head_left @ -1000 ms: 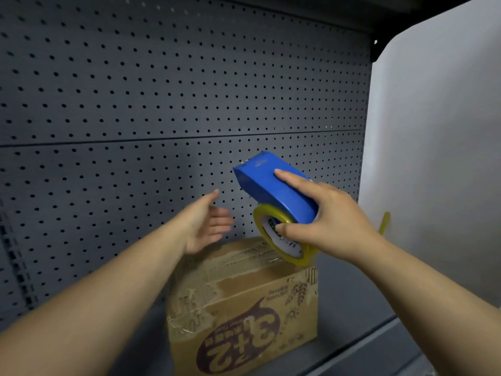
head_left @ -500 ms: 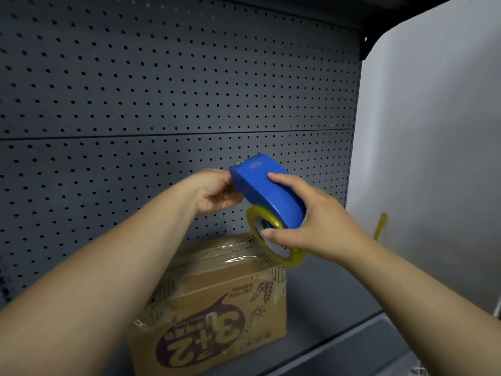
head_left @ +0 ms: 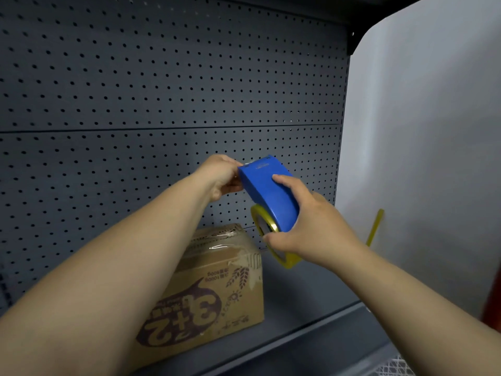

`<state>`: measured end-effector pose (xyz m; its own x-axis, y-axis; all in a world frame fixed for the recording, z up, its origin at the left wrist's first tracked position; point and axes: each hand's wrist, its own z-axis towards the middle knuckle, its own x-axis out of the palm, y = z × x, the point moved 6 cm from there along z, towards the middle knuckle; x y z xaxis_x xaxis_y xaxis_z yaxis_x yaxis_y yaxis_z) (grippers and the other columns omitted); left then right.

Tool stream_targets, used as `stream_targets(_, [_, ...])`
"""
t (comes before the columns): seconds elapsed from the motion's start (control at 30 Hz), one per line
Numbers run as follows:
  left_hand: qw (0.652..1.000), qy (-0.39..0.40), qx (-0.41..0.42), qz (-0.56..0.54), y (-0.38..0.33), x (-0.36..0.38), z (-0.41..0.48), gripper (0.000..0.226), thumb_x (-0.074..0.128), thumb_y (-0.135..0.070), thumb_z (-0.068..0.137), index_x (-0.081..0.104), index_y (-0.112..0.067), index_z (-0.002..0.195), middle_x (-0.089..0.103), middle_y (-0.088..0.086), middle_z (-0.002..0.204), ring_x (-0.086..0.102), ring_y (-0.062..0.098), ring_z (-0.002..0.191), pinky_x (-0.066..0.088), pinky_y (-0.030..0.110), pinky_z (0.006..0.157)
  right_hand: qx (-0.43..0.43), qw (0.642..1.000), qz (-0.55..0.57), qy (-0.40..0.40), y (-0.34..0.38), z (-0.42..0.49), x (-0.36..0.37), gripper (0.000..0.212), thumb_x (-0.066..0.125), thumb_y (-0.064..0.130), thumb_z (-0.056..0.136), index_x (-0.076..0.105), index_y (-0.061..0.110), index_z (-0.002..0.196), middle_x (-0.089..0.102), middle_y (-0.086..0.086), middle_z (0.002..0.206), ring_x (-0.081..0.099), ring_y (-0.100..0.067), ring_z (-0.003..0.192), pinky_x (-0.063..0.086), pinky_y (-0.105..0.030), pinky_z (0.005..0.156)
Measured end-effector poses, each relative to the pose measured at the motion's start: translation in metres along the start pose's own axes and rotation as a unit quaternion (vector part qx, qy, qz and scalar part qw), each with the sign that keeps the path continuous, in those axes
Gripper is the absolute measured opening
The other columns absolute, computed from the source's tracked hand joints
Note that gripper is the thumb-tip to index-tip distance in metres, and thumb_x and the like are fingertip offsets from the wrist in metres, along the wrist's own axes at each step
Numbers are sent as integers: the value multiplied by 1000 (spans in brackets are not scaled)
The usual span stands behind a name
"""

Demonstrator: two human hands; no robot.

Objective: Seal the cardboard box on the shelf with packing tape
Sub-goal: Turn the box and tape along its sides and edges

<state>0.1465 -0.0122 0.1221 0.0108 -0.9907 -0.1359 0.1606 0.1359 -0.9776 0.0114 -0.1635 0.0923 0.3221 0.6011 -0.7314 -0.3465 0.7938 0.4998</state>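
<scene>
A dark pegboard (head_left: 162, 90) backs the grey shelf (head_left: 298, 302), where the cardboard box (head_left: 217, 289) sits, old tape wrinkled across its top. Above it, the right hand (head_left: 311, 229) has its grip clamped on the blue tape dispenser (head_left: 271, 194); the left hand (head_left: 222, 175) pinches at its front edge. The tape end could likely slip back onto the roll (head_left: 264, 226), or stick to the fingers.

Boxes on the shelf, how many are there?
1. The cardboard box sits on the grey shelf, against the pegboard, below the blue tape dispenser. The left arm covers its left end, so another could hide there.
</scene>
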Motion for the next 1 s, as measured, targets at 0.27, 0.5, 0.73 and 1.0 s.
stream_targets(0.27, [999, -23, 41, 16, -19, 9, 5, 11, 66, -12, 84, 60, -7, 77, 64, 7, 66, 58, 14, 56, 51, 23, 57, 16, 1000, -8, -6, -20, -26, -13, 91, 73, 46, 62, 15, 59, 130, 47, 0, 100, 53, -17, 85, 48, -31, 75])
stream_targets(0.5, [997, -26, 44, 57, -23, -2, 26, 7, 63, -8, 86, 60, -3, 83, 61, 8, 68, 57, 12, 56, 50, 20, 57, 27, 999, 20, 10, -25, -41, -13, 89, 74, 51, 61, 17, 60, 129, 47, 7, 104, 50, -7, 87, 43, -24, 74])
stream_targets(0.73, [984, 0, 26, 177, 10, -11, 58, 13, 64, -14, 86, 61, -5, 78, 62, 8, 70, 58, 14, 61, 52, 24, 69, 50, 998, 9, 40, -21, -29, 11, 85, 68, 60, 60, 17, 61, 127, 52, 7, 110, 54, -12, 90, 43, -24, 71])
stream_targets(1.0, [953, 67, -10, 296, 70, -5, 83, 27, 62, -22, 87, 58, -9, 64, 61, 4, 66, 58, 17, 66, 48, 34, 89, 95, 993, -12, 73, -19, -9, 37, 83, 67, 63, 60, 24, 58, 131, 55, 7, 110, 54, -13, 95, 45, -25, 75])
